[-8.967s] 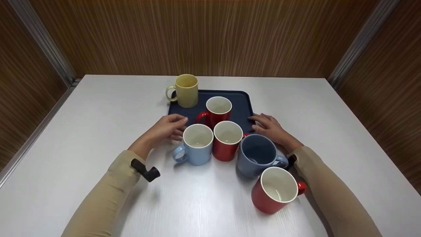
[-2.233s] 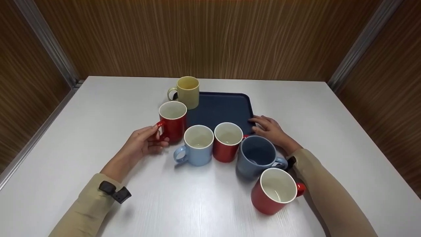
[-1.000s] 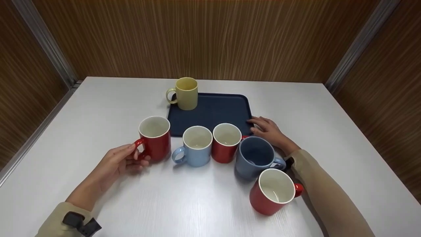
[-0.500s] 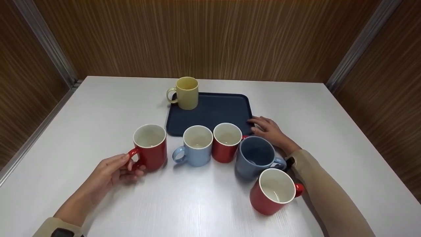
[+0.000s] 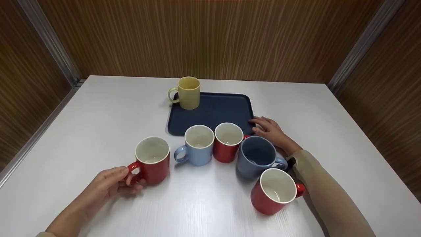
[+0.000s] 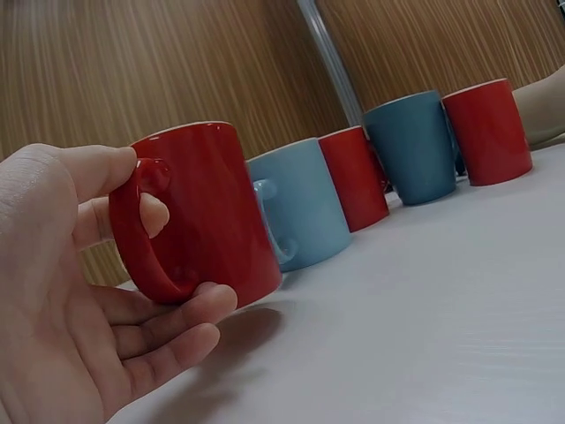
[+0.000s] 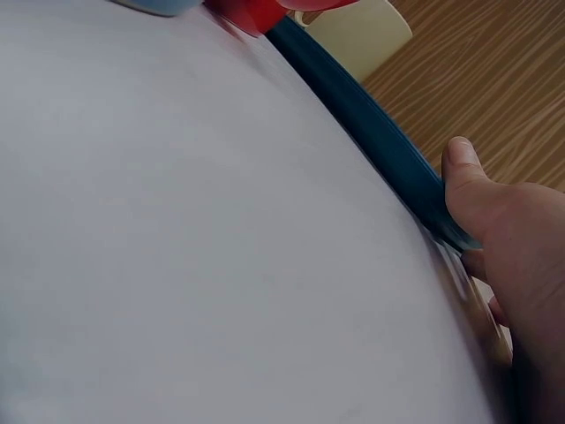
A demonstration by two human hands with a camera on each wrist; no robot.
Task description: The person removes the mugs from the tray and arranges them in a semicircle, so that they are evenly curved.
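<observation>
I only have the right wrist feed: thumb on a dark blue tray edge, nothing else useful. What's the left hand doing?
Observer: The left hand grips a red mug by its handle, on the table near the left end of the mug row.
Operator: Anything on the tray?
Observer: Only a yellow mug, at the far left corner of the tray.
Operator: How many mugs off the tray?
Observer: Five: the held red mug, a light blue mug, a second red mug, a grey-blue mug and a third red mug nearest the person.
</observation>
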